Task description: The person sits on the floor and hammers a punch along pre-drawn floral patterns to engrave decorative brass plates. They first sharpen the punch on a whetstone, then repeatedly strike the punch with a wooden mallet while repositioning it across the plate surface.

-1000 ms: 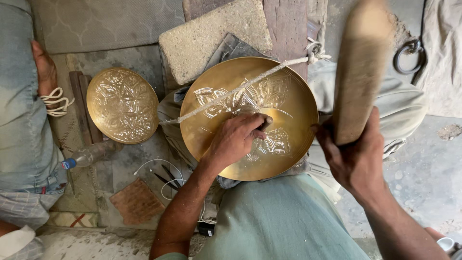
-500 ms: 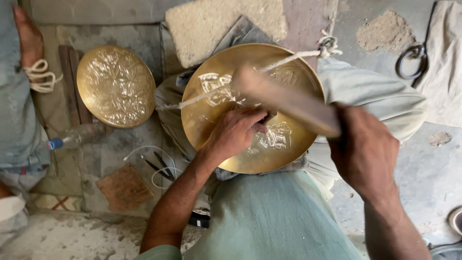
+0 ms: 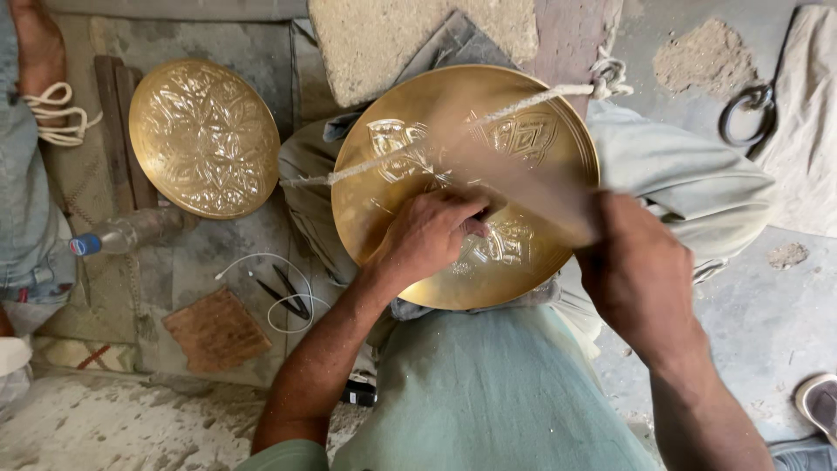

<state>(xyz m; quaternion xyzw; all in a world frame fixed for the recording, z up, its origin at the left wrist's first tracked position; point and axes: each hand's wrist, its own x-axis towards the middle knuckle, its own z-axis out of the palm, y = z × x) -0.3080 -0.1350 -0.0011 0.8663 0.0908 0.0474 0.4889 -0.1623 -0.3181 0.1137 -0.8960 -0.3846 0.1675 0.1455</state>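
A large round brass plate (image 3: 540,122) with engraved patterns rests on my lap, with a pale cord (image 3: 375,166) stretched across it. My left hand (image 3: 427,235) presses on the plate's middle, fingers curled around a small tool that is mostly hidden. My right hand (image 3: 641,279) grips a flat wooden stick (image 3: 523,187). The stick is blurred with motion and lies low over the plate, its far end close to my left fingers.
A second, smaller embossed brass plate (image 3: 205,135) lies on the floor at left, beside a plastic bottle (image 3: 131,231), black pliers (image 3: 283,292) and a brown pad (image 3: 216,330). A stone block (image 3: 418,44) sits behind. Another person's hand (image 3: 39,44) is far left; a metal ring (image 3: 745,113) lies right.
My right hand has swung the wooden stick down from upright at the right to low across the plate, towards my left hand. The left hand has stayed in place.
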